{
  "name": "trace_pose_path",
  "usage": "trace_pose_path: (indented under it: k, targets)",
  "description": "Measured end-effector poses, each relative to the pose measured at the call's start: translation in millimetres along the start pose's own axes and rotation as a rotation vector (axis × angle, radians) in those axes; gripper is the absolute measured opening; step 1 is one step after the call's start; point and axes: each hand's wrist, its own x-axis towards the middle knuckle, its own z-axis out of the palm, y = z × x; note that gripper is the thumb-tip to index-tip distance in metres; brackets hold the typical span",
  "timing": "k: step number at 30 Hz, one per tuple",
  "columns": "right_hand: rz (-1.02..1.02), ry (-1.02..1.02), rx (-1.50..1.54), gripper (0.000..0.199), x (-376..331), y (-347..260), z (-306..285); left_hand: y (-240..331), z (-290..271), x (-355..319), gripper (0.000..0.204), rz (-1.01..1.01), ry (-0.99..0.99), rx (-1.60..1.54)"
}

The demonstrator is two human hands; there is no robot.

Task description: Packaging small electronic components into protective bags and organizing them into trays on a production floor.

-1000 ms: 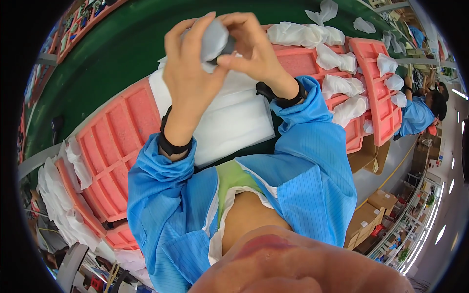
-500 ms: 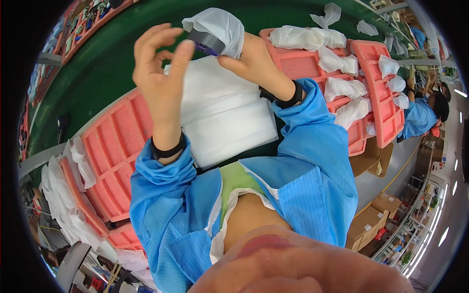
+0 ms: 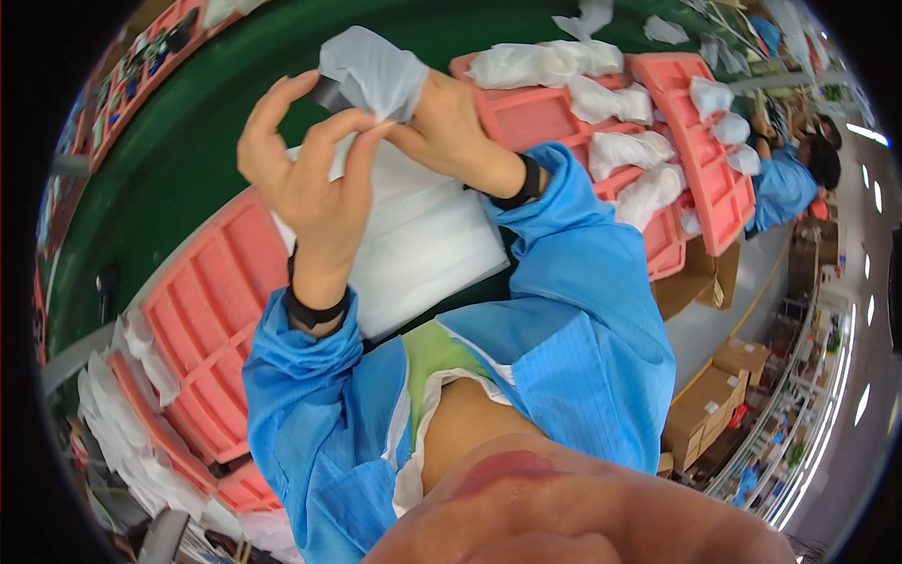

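Note:
My right hand grips a white foam pouch with a dark flat object showing at its left edge. It is held up above a stack of white foam sheets. My left hand is raised beside it, thumb and fingertips pinching the pouch's lower edge. Both wrists wear black bands, and both arms are in blue sleeves.
Pink moulded trays lie on the green table, one to the left and others to the right, some bearing white wrapped bundles. A co-worker in blue works at far right. Cardboard boxes stand on the floor.
My left hand let go of the pouch and spread open, then came back to pinch its lower edge. The right hand has turned the pouch and lifted it slightly.

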Motion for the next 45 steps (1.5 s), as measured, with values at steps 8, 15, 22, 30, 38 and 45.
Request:
trace_pose_path:
  k: [8, 15, 22, 30, 38, 45]
  targets:
    - [0.307, -0.327, 0.453, 0.043, 0, 4, -5, -17, -2, 2, 0.008, -0.359, 0.032, -0.209]
    - [0.506, -0.820, 0.913, 0.048, 8, 23, -19, -36, -18, -1, 0.006, -0.678, 0.116, -0.632]
    - [0.902, -0.116, 0.775, 0.049, 1, 116, 18, -45, -29, 1, 0.014, -0.498, 0.077, -0.385]
    - [0.563, -0.206, 0.178, 0.051, -12, 146, 21, -64, -100, 76, 0.035, -0.400, -0.206, 0.142]
    - [0.518, -0.182, 0.400, 0.048, -7, 127, 10, -356, -263, -24, 0.058, -0.772, -0.338, 1.282]
    - [0.589, -0.251, 0.437, 0.045, -9, 128, 19, -393, -305, -86, 0.077, -0.992, -0.210, 1.083]
